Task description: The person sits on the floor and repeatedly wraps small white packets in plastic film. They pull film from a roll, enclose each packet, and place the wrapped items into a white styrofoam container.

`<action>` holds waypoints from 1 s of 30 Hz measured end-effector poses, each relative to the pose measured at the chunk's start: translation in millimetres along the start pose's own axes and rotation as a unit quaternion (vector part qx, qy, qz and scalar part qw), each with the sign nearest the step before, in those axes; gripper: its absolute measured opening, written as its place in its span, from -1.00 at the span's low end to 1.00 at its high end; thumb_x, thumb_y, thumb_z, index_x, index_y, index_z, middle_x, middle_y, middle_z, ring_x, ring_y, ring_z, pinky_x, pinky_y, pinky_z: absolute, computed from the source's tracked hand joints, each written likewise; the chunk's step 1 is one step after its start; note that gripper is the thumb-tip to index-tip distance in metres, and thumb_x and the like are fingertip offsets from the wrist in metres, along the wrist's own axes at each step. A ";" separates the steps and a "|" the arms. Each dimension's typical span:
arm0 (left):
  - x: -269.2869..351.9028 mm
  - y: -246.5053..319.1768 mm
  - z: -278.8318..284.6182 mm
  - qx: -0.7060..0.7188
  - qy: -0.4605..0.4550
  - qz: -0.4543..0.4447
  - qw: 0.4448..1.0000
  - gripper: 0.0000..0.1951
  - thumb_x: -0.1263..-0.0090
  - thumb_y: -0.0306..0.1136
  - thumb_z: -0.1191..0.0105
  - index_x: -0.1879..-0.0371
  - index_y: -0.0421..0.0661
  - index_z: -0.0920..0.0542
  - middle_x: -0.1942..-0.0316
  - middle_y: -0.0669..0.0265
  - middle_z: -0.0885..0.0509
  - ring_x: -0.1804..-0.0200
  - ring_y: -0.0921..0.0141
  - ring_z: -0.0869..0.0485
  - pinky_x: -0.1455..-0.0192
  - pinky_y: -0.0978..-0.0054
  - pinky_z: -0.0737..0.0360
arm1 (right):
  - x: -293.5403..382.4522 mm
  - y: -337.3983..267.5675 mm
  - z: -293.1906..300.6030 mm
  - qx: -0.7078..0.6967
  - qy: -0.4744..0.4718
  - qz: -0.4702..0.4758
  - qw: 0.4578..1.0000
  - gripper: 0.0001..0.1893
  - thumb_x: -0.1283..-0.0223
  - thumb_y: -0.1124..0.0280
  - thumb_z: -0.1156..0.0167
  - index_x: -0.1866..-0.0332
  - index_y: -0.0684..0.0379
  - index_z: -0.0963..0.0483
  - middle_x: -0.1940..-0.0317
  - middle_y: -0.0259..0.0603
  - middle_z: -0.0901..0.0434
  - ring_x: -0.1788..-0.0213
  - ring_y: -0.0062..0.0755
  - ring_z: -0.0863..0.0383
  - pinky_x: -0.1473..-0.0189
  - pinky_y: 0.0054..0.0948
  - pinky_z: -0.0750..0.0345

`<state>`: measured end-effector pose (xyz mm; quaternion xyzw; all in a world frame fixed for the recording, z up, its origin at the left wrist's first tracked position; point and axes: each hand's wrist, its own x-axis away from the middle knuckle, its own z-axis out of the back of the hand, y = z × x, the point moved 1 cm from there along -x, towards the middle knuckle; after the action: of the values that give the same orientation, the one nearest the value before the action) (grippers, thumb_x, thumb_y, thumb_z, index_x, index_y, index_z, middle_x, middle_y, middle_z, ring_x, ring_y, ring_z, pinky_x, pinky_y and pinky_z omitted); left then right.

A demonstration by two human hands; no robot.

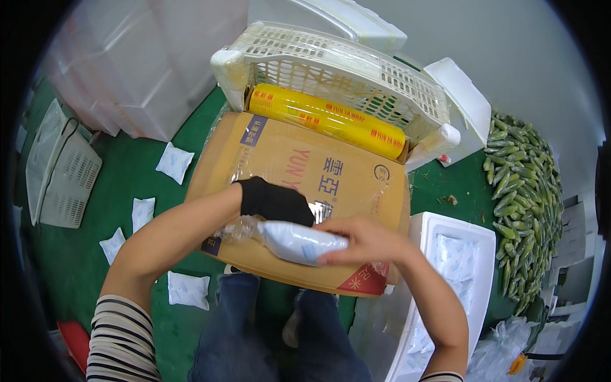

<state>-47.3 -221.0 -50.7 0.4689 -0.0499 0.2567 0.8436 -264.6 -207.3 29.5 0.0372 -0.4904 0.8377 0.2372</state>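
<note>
My right hand (358, 238) grips one end of a white gel ice pack (303, 242), fingers and thumb around its tip. Clear cling film (238, 229) is bunched at the pack's other end. My left hand (277, 203), in a black glove, is just behind the pack; its fingers are hidden, so its hold cannot be made out. Both hands are above a flat cardboard carton (348, 186) bearing printing. At the carton's far edge lies a yellow roll of Yun Ya cling film (324, 119), in front of a white plastic crate (343, 52) turned on its side.
Ice packs (188, 289) lie scattered on the green floor at left. A white foam box (482, 248) of more packs stands at right. Beyond it is a heap of film-wrapped green vegetables (522, 191). At left are a white basket (71, 176) and large plastic-covered blocks (143, 62).
</note>
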 end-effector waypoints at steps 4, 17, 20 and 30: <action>22.1 29.9 19.2 0.186 0.364 -0.003 0.913 -0.73 -0.44 -0.24 -0.03 0.20 -0.20 -0.66 0.27 0.15 -0.69 0.21 0.31 -0.70 0.06 0.42 -0.61 | -15.3 59.1 13.4 -0.089 -0.059 -0.110 0.988 -0.50 -0.10 0.09 -0.33 -0.10 0.14 -0.55 0.01 -0.03 -0.58 -0.05 -0.20 -0.53 -0.13 -0.38 -0.40; 55.8 61.5 2.0 -0.114 0.159 0.029 0.980 -0.24 -0.08 -0.01 -0.28 -0.26 -0.11 -0.38 -0.11 0.00 -0.56 -0.03 0.06 -0.62 -0.10 0.23 -0.54 | 28.3 -14.2 -42.9 0.253 0.177 -0.006 0.951 -0.43 -0.02 0.24 -0.35 -0.16 0.11 -0.36 -0.01 -0.02 -0.47 0.08 0.01 -0.59 0.05 -0.22 -0.54; 56.5 60.6 9.6 0.013 0.079 0.027 0.996 -0.34 -0.18 0.05 -0.23 -0.21 -0.07 -0.46 -0.05 0.07 -0.61 0.01 0.12 -0.64 -0.09 0.28 -0.53 | 20.1 -3.3 -16.4 0.094 0.091 -0.007 0.991 -0.46 -0.06 0.11 -0.33 -0.11 0.12 -0.39 -0.03 -0.03 -0.50 0.16 -0.02 -0.64 0.04 -0.24 -0.55; -28.0 -27.8 67.6 -0.359 0.201 0.114 0.904 -0.42 -0.13 -0.11 -0.22 -0.10 -0.21 -0.50 -0.24 -0.01 -0.44 -0.22 0.09 -0.49 -0.22 0.24 -0.47 | -33.5 21.1 -22.6 0.314 0.145 -0.003 0.938 -0.02 0.22 0.15 -0.41 -0.40 0.22 -0.13 -0.29 0.25 -0.23 -0.27 0.22 -0.27 -0.35 -0.07 -0.23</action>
<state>-47.5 -299.0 -43.5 0.0640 -0.0213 0.4050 0.9118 -240.2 -209.0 -9.0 -0.0104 -0.1628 0.9447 0.2845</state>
